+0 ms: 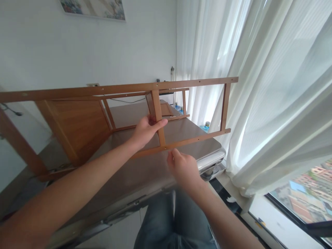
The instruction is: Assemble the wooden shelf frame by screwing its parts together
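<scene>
A brown wooden furniture frame (192, 83) lies on its side on the table, with long rails, crossbars and small holes along the rails. My left hand (148, 130) is wrapped round a crossbar (156, 107) near the frame's middle, thumb across its front and fingers behind. Just below that crossbar's lower joint is my right hand (184, 166), its fingers pinched together close to the lower rail (197, 139). What those fingers hold, if anything, is too small and blurred to make out. A wooden panel (80, 128) fills the frame's left part.
The brown table (189, 133) has a shiny metal edge. Behind the frame lies a smaller wooden panel (166, 109). Water bottles (205, 126) stand past the table's far side, by white curtains (254, 103). A window (308, 197) is at right.
</scene>
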A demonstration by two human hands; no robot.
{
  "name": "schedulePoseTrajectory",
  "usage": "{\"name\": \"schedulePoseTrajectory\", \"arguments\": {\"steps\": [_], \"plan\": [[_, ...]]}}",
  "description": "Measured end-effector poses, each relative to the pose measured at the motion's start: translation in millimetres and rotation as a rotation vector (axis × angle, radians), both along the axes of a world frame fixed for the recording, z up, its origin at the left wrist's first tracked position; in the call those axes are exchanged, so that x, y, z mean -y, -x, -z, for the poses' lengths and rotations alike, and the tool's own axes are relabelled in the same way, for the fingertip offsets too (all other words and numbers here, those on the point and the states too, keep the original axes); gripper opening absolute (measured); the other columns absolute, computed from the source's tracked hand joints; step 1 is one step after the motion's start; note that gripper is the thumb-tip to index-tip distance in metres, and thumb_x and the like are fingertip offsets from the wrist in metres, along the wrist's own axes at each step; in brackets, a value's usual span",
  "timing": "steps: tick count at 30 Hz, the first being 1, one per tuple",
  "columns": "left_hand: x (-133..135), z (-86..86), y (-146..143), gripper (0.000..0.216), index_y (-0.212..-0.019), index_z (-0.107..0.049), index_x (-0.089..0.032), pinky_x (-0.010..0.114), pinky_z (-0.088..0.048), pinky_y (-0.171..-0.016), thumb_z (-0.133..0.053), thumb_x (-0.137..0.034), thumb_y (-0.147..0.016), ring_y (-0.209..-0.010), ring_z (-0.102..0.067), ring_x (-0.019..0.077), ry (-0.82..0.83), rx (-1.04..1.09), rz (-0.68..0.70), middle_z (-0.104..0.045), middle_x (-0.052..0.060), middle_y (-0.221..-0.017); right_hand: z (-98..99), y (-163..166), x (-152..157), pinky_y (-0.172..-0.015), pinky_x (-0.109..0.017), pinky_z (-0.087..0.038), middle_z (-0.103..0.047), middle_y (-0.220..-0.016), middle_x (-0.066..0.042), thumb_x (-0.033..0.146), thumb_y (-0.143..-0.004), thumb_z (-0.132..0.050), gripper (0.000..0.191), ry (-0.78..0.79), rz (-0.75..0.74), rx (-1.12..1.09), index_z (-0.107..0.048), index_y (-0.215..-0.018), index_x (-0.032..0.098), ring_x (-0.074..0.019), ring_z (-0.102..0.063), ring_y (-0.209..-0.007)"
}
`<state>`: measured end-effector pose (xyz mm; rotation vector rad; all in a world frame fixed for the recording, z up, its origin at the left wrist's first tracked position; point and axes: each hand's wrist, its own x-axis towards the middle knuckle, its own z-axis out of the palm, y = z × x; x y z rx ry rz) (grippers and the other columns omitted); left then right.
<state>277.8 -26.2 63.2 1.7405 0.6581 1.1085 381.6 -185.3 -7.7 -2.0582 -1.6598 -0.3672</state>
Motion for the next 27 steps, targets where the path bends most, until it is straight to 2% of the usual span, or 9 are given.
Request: {"name": "schedulePoseTrajectory", "arguments": {"steps": [2,6,11,13,18,22,27], "plan": [[-2.0,-5.4,-1.8,0.047,-0.097,-0.074,-0.017,0.036,-0.051,-0.081,-0.084,-0.057,-0.075,-0.092,-0.069,0.0254,0.019,0.005,0.017,-0.076,0.009,-0.099,-2.5,-5.6,10.5,-0.053,-0.030,-0.024,-0.069,-0.063,-0.001,0.030,-0.108,-0.040,0.036,-0.035,-0.020,-0.029,-0.062,-0.081,0.021,-0.0180,-0.067,-0.056],[-5.4,-15.2,-4.7,0.045,-0.094,-0.075,-0.017,0.038,-0.052,-0.082,-0.084,-0.057,-0.075,-0.093,-0.069,0.0264,0.054,0.006,0.060,-0.076,0.009,-0.100,-9.0,-13.9,29.2,-0.056,-0.027,-0.029,-0.062,-0.060,0.003,0.036,-0.108,-0.043,0.030,-0.199,-0.117,-0.221,-0.061,-0.089,0.023,-0.0154,-0.062,-0.055],[-13.2,-33.7,-3.3,0.051,-0.101,-0.075,-0.016,0.041,-0.054,-0.088,-0.084,-0.059,-0.075,-0.097,-0.070,0.0271,0.110,0.016,0.093,-0.076,0.011,-0.105,-25.9,-14.7,30.4,-0.054,-0.029,-0.025,-0.043,-0.055,0.007,0.034,-0.108,-0.038,0.036,-0.268,-0.190,-0.349,-0.039,-0.074,0.025,-0.0131,-0.044,-0.047],[-16.4,-43.4,-0.5,0.053,-0.102,-0.074,-0.016,0.042,-0.056,-0.087,-0.084,-0.059,-0.073,-0.097,-0.070,0.0276,0.157,0.011,0.112,-0.076,0.012,-0.105,-33.3,-15.5,24.9,-0.053,-0.028,-0.026,-0.040,-0.054,0.007,0.030,-0.106,-0.039,0.033,-0.306,-0.204,-0.389,-0.037,-0.073,0.026,-0.0127,-0.042,-0.046],[-21.2,-64.6,11.2,0.052,-0.097,-0.075,-0.015,0.039,-0.057,-0.081,-0.086,-0.059,-0.071,-0.097,-0.072,0.0276,0.196,0.045,0.109,-0.077,0.013,-0.102,-48.6,-19.3,12.3,-0.053,-0.026,-0.030,-0.047,-0.053,0.007,0.029,-0.100,-0.051,0.026,-0.403,-0.262,-0.442,-0.055,-0.075,0.023,-0.0115,-0.047,-0.047],[-17.9,-75.0,18.7,0.051,-0.100,-0.076,-0.016,0.035,-0.056,-0.076,-0.086,-0.057,-0.072,-0.096,-0.073,0.0264,0.217,0.040,0.108,-0.079,0.013,-0.105,-59.4,-21.2,11.9,-0.054,-0.024,-0.034,-0.053,-0.053,0.006,0.029,-0.098,-0.059,0.020,-0.517,-0.300,-0.383,-0.072,-0.084,0.021,-0.0106,-0.051,-0.046],[-7.1,-81.2,19.0,0.050,-0.099,-0.077,-0.015,0.036,-0.056,-0.080,-0.087,-0.056,-0.073,-0.095,-0.073,0.0259,0.223,0.043,0.125,-0.079,0.014,-0.106,-67.9,-20.3,15.7,-0.054,-0.022,-0.038,-0.056,-0.053,0.006,0.024,-0.097,-0.063,0.016,-0.591,-0.354,-0.330,-0.079,-0.096,0.021,-0.0100,-0.051,-0.046]]}}
